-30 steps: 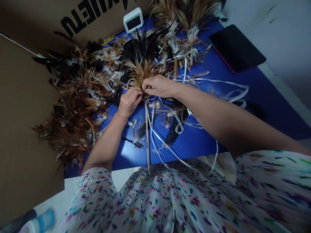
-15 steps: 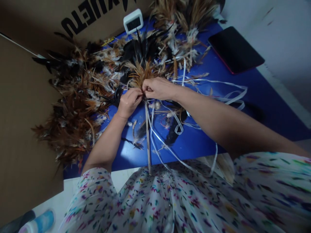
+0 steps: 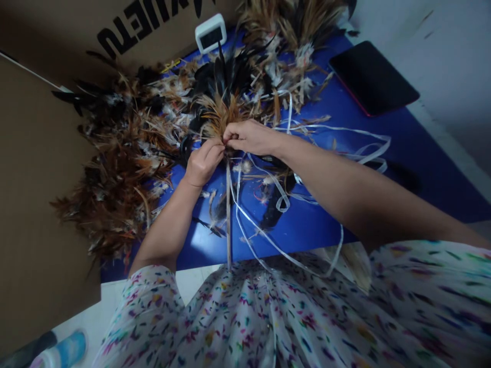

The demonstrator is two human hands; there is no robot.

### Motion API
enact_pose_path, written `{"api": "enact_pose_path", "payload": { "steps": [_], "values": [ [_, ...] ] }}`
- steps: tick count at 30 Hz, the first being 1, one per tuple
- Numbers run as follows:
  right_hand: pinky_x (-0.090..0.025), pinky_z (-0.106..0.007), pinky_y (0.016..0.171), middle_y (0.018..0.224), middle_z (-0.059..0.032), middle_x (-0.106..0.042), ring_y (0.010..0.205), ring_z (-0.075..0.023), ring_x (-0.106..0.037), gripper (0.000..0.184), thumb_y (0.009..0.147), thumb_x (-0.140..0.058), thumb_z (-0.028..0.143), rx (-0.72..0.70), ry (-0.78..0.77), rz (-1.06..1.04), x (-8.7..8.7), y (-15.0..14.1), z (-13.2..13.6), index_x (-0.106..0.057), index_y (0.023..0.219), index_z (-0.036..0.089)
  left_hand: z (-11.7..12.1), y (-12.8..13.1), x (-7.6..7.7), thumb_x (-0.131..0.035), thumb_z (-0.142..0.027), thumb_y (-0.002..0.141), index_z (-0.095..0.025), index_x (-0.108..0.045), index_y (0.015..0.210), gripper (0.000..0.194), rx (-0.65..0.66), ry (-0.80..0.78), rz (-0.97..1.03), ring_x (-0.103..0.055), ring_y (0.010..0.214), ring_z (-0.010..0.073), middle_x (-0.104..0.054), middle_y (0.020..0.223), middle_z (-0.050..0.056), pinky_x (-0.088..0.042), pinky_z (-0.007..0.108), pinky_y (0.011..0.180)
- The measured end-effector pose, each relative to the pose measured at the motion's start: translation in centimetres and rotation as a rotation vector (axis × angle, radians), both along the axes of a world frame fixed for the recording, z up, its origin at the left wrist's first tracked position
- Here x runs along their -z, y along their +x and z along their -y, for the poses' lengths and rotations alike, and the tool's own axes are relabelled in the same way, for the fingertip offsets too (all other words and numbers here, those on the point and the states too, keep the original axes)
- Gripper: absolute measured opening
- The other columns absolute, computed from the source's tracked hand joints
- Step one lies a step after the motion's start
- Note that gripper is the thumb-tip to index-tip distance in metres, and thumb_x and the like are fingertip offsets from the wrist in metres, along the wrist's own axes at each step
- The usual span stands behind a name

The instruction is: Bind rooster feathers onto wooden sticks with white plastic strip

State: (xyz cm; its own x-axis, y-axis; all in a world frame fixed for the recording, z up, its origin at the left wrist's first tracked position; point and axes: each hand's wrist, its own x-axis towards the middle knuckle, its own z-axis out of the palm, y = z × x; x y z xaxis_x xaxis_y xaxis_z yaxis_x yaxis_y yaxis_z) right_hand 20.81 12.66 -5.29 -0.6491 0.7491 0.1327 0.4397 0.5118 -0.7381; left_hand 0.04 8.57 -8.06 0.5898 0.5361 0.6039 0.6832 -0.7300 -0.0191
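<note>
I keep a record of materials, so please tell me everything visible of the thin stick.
The thin stick looks wooden, greyish-brown, straight and narrow. It runs from the brown feathers over the blue table toward the floral garment; contact there is unclear. The left hand and right hand meet at its upper end, hiding it.

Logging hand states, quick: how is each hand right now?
Left hand: closed, fingertips pinching at the base of the tan feather bunch.
Right hand: closed, fingertips pinching at that same base.
</note>
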Motion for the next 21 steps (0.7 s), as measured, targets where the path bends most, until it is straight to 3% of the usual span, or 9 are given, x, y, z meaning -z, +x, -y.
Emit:
{"api": "enact_pose_path", "payload": {
  "steps": [10,21],
  "values": [
    [-0.036,-0.027,0.07,0.09,-0.0043,-0.068,0.076,-0.0136,-0.056,0.029,0.084,-0.055,0.019,0.037,0.044,0.174,-1.1,-0.2,0.7,-0.068,0.109,0.013,-0.3,0.0,0.1,-0.048,-0.024,0.098,-0.017,-0.065,0.097,0.018,0.065,-0.007,0.061,-0.068,0.096,0.0123,-0.072,0.1,0.006,-0.053,0.025,0.086],
    [-0.037,-0.027,0.071,0.093,-0.0049,-0.07,0.078,-0.015,-0.057,0.029,0.081,-0.054,0.018,0.08,0.037,0.162,-0.7,-0.3,0.8,-0.069,0.105,0.014,-0.3,0.0,0.0,-0.049,-0.026,0.097,-0.017,-0.067,0.095,0.02,0.04,-0.018,0.039,-0.069,0.096,0.0134,-0.073,0.098,0.007,-0.056,0.027,0.086]
  ]
}}
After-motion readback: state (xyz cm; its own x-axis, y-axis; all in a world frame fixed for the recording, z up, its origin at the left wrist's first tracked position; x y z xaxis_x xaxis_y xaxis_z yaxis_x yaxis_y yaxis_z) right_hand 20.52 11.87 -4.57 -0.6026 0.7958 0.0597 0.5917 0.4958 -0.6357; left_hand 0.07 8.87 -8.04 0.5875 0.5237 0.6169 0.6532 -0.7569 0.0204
